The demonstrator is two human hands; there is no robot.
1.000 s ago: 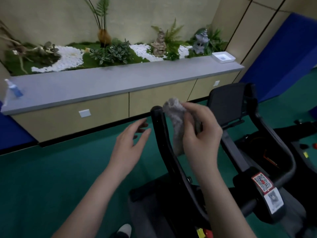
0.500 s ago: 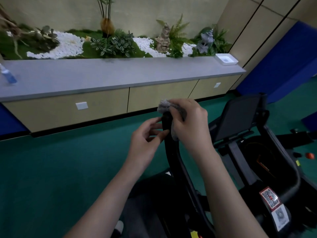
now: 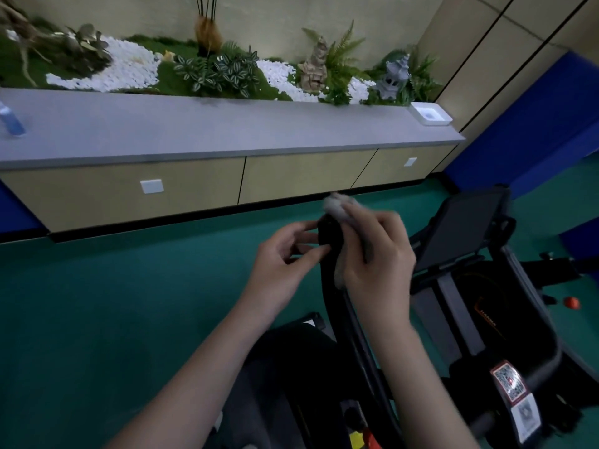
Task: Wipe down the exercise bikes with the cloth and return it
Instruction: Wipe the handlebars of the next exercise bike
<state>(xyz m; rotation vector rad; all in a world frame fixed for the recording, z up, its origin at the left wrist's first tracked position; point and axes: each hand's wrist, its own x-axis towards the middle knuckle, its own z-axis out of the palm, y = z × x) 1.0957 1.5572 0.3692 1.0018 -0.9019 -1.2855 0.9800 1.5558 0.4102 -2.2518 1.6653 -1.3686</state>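
- Head view: my right hand (image 3: pixel 377 254) grips the grey cloth (image 3: pixel 335 204), fingers curled round it and pressing it onto the top end of the black handlebar (image 3: pixel 328 233) of the exercise bike (image 3: pixel 486 319).
- A cloth tuft sticks out above my knuckles, and more of it shows under the palm against the bar. The hand is motion-blurred.
- My left hand (image 3: pixel 283 265) is just left of the bar end with its fingers bent. Thumb and index tip touch the bar's left side. I cannot tell whether they actually pinch it.
- The bar runs from my hands down toward the bottom of the frame, between my forearms.
- The bike's dark screen (image 3: pixel 466 228) is tilted, to the right of my right hand. QR stickers (image 3: pixel 509 382) are on the frame at lower right, and a small red knob (image 3: pixel 571 302) is at far right.
- Green floor (image 3: pixel 97 303) lies under everything.
- A long grey counter (image 3: pixel 227 131) on beige cabinets runs across the back. A blue spray bottle (image 3: pixel 11 122) is at its left edge and a white tray (image 3: pixel 429 113) at its right end.
- Behind the counter is a planter strip with white pebbles (image 3: pixel 129 71), leafy plants and a small stone lantern (image 3: pixel 393 76).
- Blue wall padding (image 3: pixel 518 124) is at right.
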